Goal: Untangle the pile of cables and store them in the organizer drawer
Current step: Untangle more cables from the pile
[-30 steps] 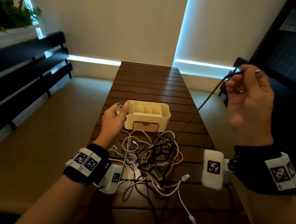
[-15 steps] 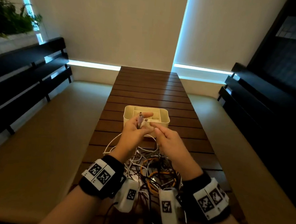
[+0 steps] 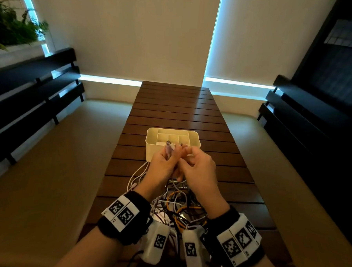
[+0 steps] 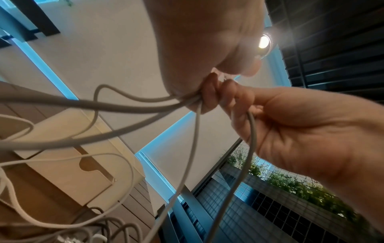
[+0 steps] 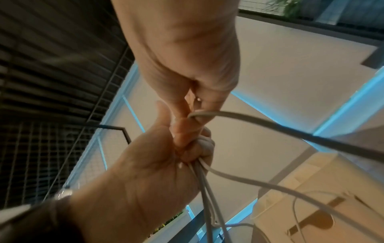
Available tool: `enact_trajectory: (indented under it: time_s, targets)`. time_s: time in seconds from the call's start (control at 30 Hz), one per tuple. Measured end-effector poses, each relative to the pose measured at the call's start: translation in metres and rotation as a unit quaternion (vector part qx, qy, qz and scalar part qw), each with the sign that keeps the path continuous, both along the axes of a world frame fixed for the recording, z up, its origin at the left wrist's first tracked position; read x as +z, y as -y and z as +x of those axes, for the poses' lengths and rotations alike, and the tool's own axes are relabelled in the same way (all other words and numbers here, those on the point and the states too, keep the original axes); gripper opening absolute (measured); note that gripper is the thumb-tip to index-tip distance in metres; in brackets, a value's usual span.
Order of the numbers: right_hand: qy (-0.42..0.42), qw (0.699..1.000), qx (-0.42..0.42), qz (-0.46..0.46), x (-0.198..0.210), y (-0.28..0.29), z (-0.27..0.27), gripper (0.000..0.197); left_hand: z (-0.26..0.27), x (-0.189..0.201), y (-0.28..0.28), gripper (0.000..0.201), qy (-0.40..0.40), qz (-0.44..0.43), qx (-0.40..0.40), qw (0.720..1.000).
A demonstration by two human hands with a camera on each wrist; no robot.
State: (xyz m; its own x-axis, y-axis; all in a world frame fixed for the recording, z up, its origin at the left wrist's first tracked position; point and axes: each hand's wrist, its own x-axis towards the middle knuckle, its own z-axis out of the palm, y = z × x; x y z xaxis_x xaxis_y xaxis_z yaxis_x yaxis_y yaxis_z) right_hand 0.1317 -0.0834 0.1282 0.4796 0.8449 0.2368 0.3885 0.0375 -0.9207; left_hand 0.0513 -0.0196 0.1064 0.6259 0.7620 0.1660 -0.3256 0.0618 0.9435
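Nearest the wearer, on the slatted bench (image 3: 172, 112), a tangled pile of cables (image 3: 179, 207) is seen below both wrists. Just above it, several pale cables (image 4: 193, 131) are gripped in the curled fingers (image 5: 199, 148) of the left hand (image 3: 162, 163), a connector end standing up from the fist. Close against it, one strand is pinched by the right hand (image 3: 197, 167). Beyond the hands, the cream organizer (image 3: 173, 136) is set on the bench, its drawer (image 4: 68, 177) closed.

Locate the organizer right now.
Head view: the cream organizer sits at table centre, just beyond both hands, with the cable pile on its near side.
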Motion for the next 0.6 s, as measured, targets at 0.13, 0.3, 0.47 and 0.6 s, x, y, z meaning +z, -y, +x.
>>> enact_trajectory:
  time_s: [0.13, 0.3, 0.47, 0.6]
  targets:
    - [0.096, 0.993, -0.059, 0.024, -0.004, -0.002, -0.008, 0.007, 0.005, -0.002, -0.002, 0.044, -0.016, -0.015, 0.042, 0.999]
    - [0.099, 0.994, -0.041, -0.005, -0.004, 0.002, -0.001, 0.027, 0.001, 0.021, -0.01, 0.041, -0.004, -0.049, 0.169, 0.984]
    - [0.021, 0.972, 0.199, -0.125, -0.023, 0.022, 0.046, 0.013, -0.04, 0.058, -0.05, 0.034, 0.13, -0.068, 0.315, 0.938]
    - [0.017, 0.949, 0.251, -0.189, -0.047, 0.025, 0.081, 0.013, -0.062, 0.076, -0.065, 0.038, 0.19, -0.04, 0.348, 0.917]
